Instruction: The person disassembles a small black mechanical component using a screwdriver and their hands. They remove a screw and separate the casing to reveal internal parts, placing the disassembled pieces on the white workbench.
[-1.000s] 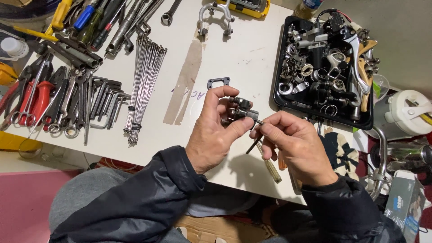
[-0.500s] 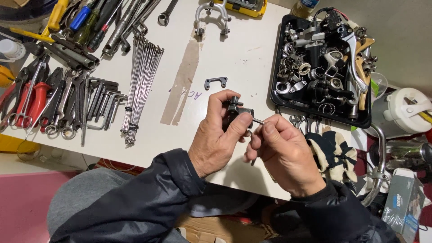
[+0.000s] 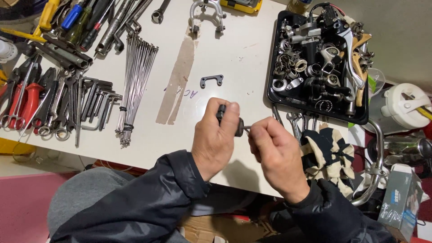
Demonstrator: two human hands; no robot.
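White tabletop [image 3: 234, 49] carries the work area. Both hands sit close together just below its centre. The left hand [image 3: 216, 137] is clamped around a small black part [image 3: 227, 118], thumb across the top, with most of the part hidden inside the grip. The right hand [image 3: 274, 153] is closed at the fingertips on a thin metal piece [image 3: 246, 130] projecting from the part's 3 o'clock side; what that piece is cannot be told.

At 12 o'clock from the hands, well apart, lies a small grey bracket [image 3: 211, 81]. At 11 o'clock a strip of brown tape [image 3: 177, 81] is stuck to the tabletop, and beyond it at 10 o'clock lies a bundle of thin metal rods [image 3: 137, 76]. Wrenches and hex keys [image 3: 85, 103] lie at 9 o'clock, with red-handled pliers [image 3: 20, 101] beside them. A black tray [image 3: 279, 96] of metal fittings sits at 1 o'clock. A black-and-cream cloth [image 3: 330, 153] lies just beside the right hand at 3 o'clock.
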